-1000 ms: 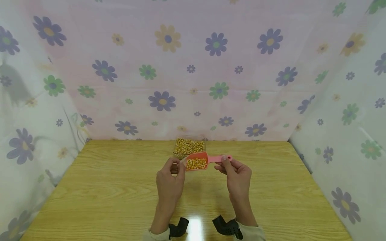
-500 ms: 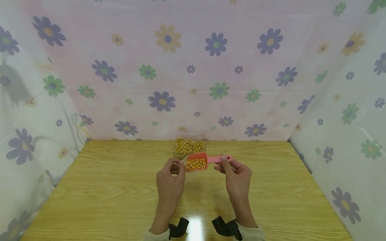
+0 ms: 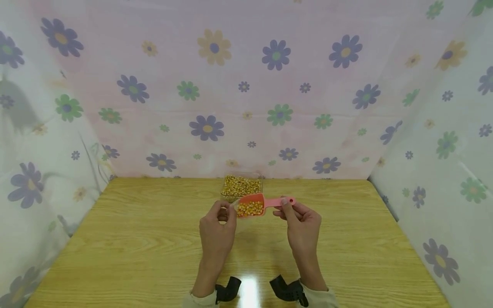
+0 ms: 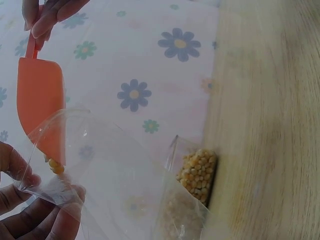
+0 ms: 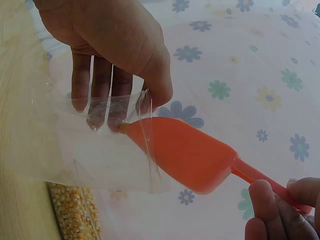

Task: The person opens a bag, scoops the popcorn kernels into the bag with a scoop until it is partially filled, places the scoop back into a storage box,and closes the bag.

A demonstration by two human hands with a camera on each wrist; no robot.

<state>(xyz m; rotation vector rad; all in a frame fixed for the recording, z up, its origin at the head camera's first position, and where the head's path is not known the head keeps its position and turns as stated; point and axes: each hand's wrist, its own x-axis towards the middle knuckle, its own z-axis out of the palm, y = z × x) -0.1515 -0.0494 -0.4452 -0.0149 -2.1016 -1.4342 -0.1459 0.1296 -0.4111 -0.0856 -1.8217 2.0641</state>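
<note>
My right hand [image 3: 304,231] pinches the handle of a pink-orange scoop [image 3: 269,202] between thumb and fingers. Corn kernels [image 3: 249,208] lie in the scoop's bowl. With its thumb and fingers, my left hand [image 3: 217,233] pinches the edge of a clear plastic bag [image 4: 120,165], plain in both wrist views but barely visible from the head. The tip of the scoop sits inside the bag's mouth; in the left wrist view a few kernels [image 4: 56,168] show at that tip. From the right wrist, the scoop [image 5: 185,155] appears from its underside.
Behind the hands, a clear rectangular container [image 3: 242,186] full of corn kernels stands at the far edge of the wooden table [image 3: 135,239]. Flower-patterned cloth [image 3: 239,85] hangs around the back and both sides. A black wrist mount [image 3: 289,291] is on each forearm.
The two hands and the scoop stay nearly where they were. Slight shifts of the whole head view are visible, and the right hand has moved a little to the left.
</note>
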